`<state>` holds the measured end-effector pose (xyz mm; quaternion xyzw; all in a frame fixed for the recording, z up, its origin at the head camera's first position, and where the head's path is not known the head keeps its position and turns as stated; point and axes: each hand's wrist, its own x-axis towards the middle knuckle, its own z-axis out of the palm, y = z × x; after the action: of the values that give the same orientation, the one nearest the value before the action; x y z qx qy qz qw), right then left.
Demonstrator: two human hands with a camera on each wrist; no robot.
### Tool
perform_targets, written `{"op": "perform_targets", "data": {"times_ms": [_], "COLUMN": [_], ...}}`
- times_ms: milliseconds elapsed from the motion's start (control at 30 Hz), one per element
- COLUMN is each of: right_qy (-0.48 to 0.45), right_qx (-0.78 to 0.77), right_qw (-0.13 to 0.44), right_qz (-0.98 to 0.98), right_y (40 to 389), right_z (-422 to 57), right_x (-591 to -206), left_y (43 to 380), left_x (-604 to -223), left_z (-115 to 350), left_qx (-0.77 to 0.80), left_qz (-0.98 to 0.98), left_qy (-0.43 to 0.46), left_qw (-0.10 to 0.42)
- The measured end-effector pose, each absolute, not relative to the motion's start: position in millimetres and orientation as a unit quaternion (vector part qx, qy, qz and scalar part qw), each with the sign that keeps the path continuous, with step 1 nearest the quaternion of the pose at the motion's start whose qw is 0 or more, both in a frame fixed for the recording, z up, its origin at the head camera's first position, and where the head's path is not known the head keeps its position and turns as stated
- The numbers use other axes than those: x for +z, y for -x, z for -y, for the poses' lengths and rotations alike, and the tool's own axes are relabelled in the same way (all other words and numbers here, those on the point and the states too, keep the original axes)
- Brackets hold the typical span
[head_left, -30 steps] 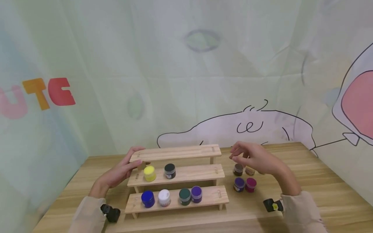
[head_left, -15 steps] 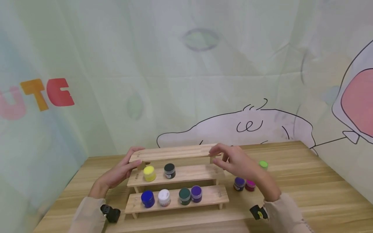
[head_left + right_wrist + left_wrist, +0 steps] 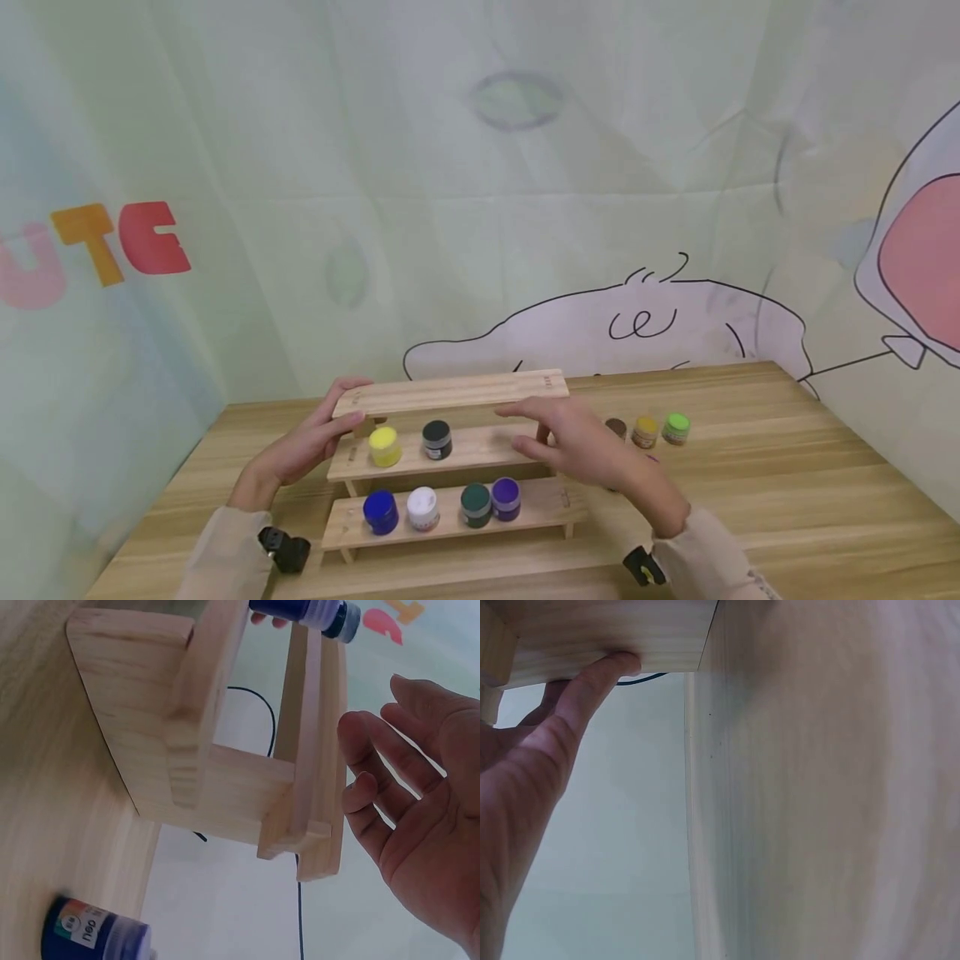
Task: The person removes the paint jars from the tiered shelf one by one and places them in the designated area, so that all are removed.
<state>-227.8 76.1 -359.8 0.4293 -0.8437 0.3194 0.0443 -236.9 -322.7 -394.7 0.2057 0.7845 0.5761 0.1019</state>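
A three-step wooden display rack (image 3: 457, 392) stands on the table. My left hand (image 3: 311, 442) grips the left end of its top step, thumb in front and fingers behind. My right hand (image 3: 581, 442) hovers at the right part of the middle step, fingers loosely bent; the right wrist view shows nothing in it. On the middle step sit a yellow paint jar (image 3: 385, 447) and a black paint jar (image 3: 437, 440). Along the bottom step are a blue jar (image 3: 381, 512), a white jar (image 3: 423, 509), a dark green jar (image 3: 476, 506) and a purple jar (image 3: 506, 500).
Right of the rack, a brown jar (image 3: 616, 428), an ochre jar (image 3: 645, 432) and a light green jar (image 3: 677, 429) stand on the table (image 3: 810, 483). My right forearm mostly hides other jars there; a dark blue-purple jar (image 3: 90, 934) shows in the right wrist view.
My right hand has moved left from above the loose jars, past the top step's right end, to the middle step. The left hand and the jars on the rack have stayed put.
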Motion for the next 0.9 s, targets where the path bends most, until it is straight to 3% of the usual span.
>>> {"op": "perform_targets", "data": {"times_ms": [367,900], "right_qy": [-0.441,-0.432], "right_qx": [0.301,0.285], "right_qw": [0.030,0.056], "right_qz": [0.845,0.854], "right_y": [225.1,224.9], "right_z": [-63.7,-53.5], "right_x": [-373.4,-385.6], "left_y": [237.2,236.4], "left_x": [-395.1,-394.8], "left_z": [323.5,322.3], "left_qx": [0.577,0.578], "left_qz": [-0.784,-0.786], "left_qy": [-0.203,-0.194], "left_qw": [0.106,0.103]}}
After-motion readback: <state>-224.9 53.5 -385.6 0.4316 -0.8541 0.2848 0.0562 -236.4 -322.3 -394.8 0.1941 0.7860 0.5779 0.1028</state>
